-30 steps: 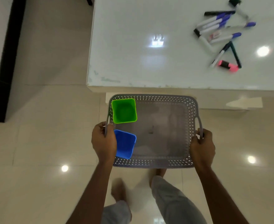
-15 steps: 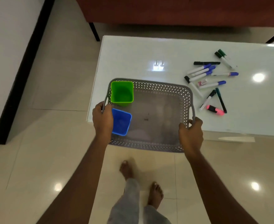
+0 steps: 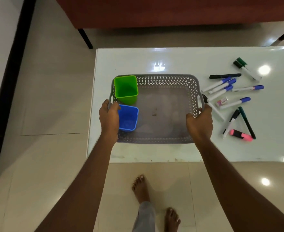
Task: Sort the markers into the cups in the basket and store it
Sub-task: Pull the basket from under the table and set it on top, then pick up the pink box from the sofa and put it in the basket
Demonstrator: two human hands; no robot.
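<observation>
A grey perforated basket (image 3: pixel 167 78) is over the left part of the white table (image 3: pixel 154 59). My left hand (image 3: pixel 108 117) grips its left handle and my right hand (image 3: pixel 199 122) grips its right handle. Inside, along the left wall, stand a green cup (image 3: pixel 126 89) at the far corner and a blue cup (image 3: pixel 128 117) nearer me; both look empty. Several markers (image 3: pixel 225 87) with blue, black and green caps lie scattered on the table right of the basket, plus a pink highlighter (image 3: pixel 241 135).
A small pink-and-white eraser (image 3: pixel 222 101) lies among the markers. A dark red sofa (image 3: pixel 154 12) on black legs stands beyond the table. My bare feet (image 3: pixel 141 188) are on the glossy tiled floor by the table's near edge. A wall with a black skirting runs along the left.
I stepped up to the table and carried the basket forward, from over the floor to over the tabletop. Both hands kept their grip on the handles.
</observation>
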